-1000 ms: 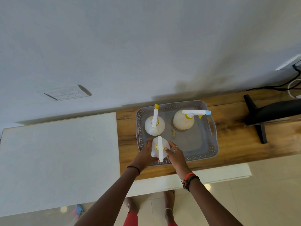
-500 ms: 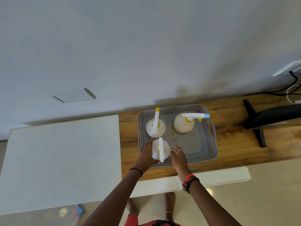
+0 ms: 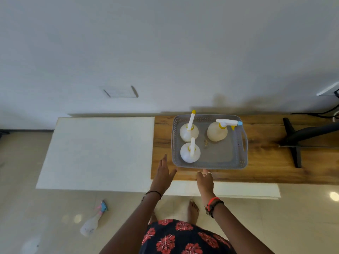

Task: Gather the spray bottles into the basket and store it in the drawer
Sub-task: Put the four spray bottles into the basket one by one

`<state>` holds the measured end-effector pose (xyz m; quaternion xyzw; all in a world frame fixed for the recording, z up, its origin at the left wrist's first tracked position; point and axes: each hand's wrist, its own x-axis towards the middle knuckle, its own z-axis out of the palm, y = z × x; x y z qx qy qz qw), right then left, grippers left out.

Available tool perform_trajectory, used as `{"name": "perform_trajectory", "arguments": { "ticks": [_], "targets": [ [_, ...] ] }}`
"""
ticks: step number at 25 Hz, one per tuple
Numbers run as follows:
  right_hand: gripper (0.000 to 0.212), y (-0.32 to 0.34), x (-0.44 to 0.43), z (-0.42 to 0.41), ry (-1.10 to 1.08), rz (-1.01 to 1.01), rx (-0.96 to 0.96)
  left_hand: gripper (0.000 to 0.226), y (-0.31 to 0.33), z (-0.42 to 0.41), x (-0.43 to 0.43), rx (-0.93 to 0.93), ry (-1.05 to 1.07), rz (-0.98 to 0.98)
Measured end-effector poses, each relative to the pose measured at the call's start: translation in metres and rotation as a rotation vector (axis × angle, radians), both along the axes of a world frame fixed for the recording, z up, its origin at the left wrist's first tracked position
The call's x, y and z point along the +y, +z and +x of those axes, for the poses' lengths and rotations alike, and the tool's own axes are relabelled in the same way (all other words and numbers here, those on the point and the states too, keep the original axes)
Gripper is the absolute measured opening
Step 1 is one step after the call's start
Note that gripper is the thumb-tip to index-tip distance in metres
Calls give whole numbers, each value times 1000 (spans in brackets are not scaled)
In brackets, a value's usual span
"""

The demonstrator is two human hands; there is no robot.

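On the tiled floor at the lower left lies a spray bottle (image 3: 94,219) on its side, with a pink and blue head, well apart from the others. Above it is a white cabinet top (image 3: 99,153), and next to that a wooden shelf (image 3: 260,162) along the wall. The left hand (image 3: 163,173) is just beside the near left corner of the grey basket (image 3: 244,156), fingers spread wide and holding nothing. In the basket stand three upright spray bottles: one with a white nozzle (image 3: 190,152) at the near left, one with a yellow tip (image 3: 189,132) behind it, and one with a blue tip (image 3: 217,132) at the far right. The right hand (image 3: 205,180) is at the near rim of the basket, fingers loosely open and empty; I cannot tell if it touches the rim. At the far right stands a black monitor foot (image 3: 293,142).
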<state>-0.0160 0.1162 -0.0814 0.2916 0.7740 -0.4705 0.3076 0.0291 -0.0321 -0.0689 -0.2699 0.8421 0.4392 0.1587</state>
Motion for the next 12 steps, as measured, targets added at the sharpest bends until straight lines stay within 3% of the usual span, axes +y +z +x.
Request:
{"name": "perform_trajectory", "arguments": {
  "ticks": [12],
  "targets": [
    [44, 51, -105, 89, 384, -57, -50, 70, 32, 147, -64, -1, 419, 62]
  ]
}}
